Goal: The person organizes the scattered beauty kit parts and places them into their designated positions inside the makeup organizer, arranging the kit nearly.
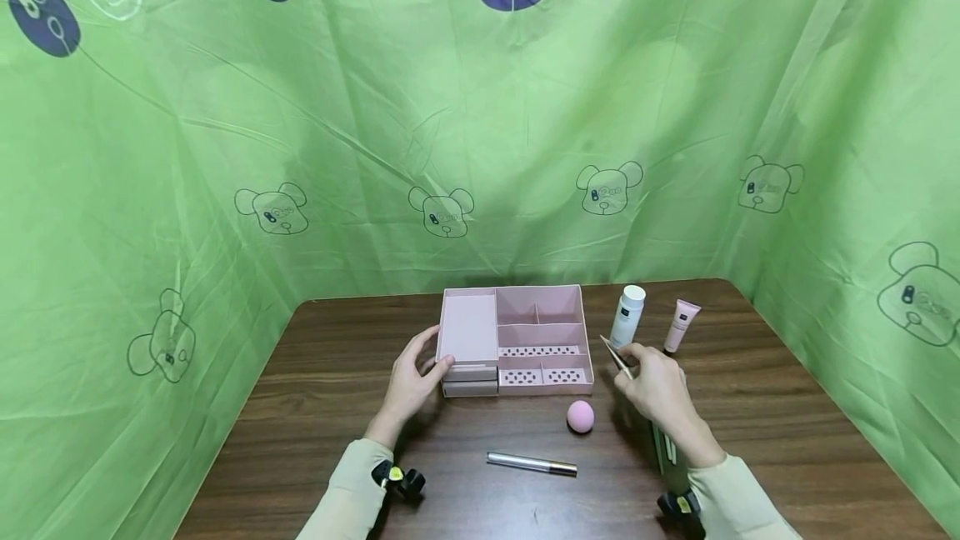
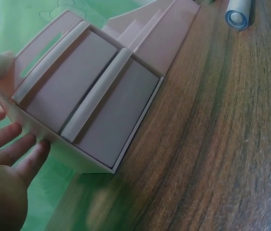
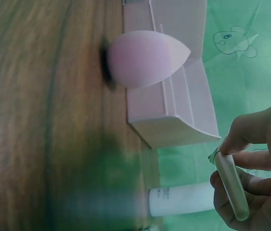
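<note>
2 forearms (image 1: 348, 477) angled inward — left hand (image 1: 408, 382) gripping organizer (image 1: 469, 327), right hand (image 1: 658, 386) pinching stick (image 3: 232, 187).

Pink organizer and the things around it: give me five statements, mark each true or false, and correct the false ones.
1. The left hand touches the pink organizer. True.
2. The right hand is empty. False: it holds a slim, pale object.
3. The white bottle stands upright. True.
4. The silver tube lies inside the organizer. False: it lies on the table, in front of the organizer.
5. In the head view, the pink tube is right of the white bottle. True.
</note>
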Available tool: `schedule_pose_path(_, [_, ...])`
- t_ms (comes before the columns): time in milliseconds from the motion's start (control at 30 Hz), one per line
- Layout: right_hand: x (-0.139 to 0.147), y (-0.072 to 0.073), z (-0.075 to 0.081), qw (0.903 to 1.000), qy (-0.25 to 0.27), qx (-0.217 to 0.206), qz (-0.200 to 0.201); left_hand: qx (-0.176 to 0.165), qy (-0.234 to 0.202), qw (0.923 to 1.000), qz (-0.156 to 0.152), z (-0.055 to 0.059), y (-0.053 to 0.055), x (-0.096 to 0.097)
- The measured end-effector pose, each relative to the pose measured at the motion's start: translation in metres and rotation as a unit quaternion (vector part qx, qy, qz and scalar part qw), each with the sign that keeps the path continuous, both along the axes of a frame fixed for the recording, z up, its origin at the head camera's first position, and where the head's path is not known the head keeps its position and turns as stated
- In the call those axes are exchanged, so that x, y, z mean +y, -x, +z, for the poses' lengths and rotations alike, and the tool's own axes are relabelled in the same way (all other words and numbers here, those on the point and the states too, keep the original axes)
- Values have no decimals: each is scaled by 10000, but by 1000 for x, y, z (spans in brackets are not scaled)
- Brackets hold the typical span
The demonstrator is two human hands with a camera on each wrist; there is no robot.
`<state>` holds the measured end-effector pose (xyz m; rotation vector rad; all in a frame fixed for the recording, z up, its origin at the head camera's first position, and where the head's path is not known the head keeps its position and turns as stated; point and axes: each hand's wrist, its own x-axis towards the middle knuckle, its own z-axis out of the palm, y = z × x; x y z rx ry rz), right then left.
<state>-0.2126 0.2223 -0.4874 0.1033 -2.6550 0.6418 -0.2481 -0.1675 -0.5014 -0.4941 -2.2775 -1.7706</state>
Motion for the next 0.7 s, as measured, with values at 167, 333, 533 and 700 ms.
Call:
schedule_pose_path(167, [-5,1,8,9999,93,18,-35,-13,-69,9999,-77,0,0,-1])
schedule_pose_path(333, [-10,4,14,9998,167,121,-36,-21,-56,9999,-111,0,-1,-1])
schedule_pose_path(533, [-17,8,20,9986,302,404,127,-92,-36,9999,-50,-6,3,-2])
schedule_pose_path(700, [-25,11,27,9979,429,427,225,-64,-63,9999,88,-22,12,-4])
